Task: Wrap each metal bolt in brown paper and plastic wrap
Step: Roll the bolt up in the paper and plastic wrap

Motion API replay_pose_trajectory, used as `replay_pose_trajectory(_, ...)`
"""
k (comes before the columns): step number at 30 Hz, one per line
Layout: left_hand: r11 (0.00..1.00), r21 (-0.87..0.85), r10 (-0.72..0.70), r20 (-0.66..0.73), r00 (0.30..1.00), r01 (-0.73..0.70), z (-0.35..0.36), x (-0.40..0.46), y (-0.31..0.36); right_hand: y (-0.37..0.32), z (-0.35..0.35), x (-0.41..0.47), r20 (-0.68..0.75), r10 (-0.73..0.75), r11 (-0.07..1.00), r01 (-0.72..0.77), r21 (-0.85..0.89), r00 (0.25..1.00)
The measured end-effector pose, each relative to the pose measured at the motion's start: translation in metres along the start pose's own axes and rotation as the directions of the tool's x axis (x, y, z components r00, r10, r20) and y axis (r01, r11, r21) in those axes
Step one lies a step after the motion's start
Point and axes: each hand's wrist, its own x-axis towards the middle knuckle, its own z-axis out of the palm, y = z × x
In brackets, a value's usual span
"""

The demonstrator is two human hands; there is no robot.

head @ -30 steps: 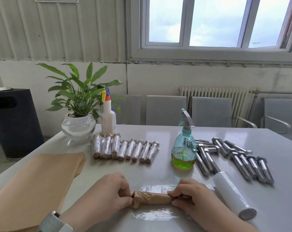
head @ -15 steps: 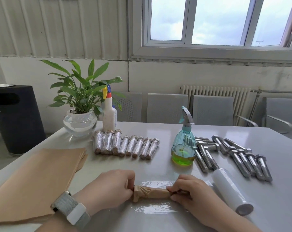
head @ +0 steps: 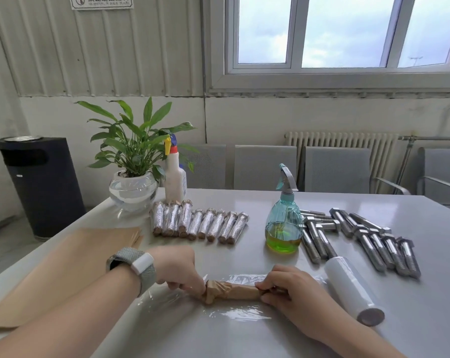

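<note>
Both hands hold a paper-wrapped bolt over a sheet of plastic wrap.

Nearest, the left hand pinches the crumpled end of the wrapped bolt with curled fingers, and the right hand grips its other end; the bolt lies crosswise on the clear plastic wrap spread on the surface. A stack of brown paper lies to the left and the wrap roll just to the right. Farther back are a row of finished bolts, a green spray bottle and bare metal bolts; farthest, a potted plant and a white spray bottle.
</note>
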Motion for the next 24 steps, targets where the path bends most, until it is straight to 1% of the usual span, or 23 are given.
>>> replay_pose_trajectory(6,0.999,0.048,-0.017,0.046,0.999,0.015,-0.004,-0.008,0.009,-0.001,0.000,0.001,0.001,0.015,1.000,-0.015,0.011,1.000)
replay_pose_trajectory(11,0.998,-0.042,0.042,-0.044,0.998,-0.043,0.004,-0.006,0.013,0.001,0.001,0.000,-0.004,-0.001,1.000,0.001,0.023,1.000)
replay_pose_trajectory(15,0.975,-0.213,0.055,-0.066,0.996,-0.067,0.005,-0.008,0.016,0.002,0.002,0.000,-0.014,-0.010,1.000,0.011,0.023,1.000)
replay_pose_trajectory(18,0.938,-0.344,0.021,-0.064,0.998,-0.042,0.006,-0.012,0.015,0.003,0.002,0.001,-0.011,-0.011,1.000,0.012,0.026,1.000)
replay_pose_trajectory(20,0.883,-0.467,0.014,-0.067,0.998,-0.044,0.007,-0.014,0.012,0.003,0.003,0.001,-0.007,-0.014,1.000,0.014,0.027,1.000)
replay_pose_trajectory(24,0.737,-0.674,0.015,-0.041,0.999,-0.039,0.010,-0.018,0.002,0.003,0.002,0.001,-0.005,-0.007,0.999,0.007,0.037,1.000)
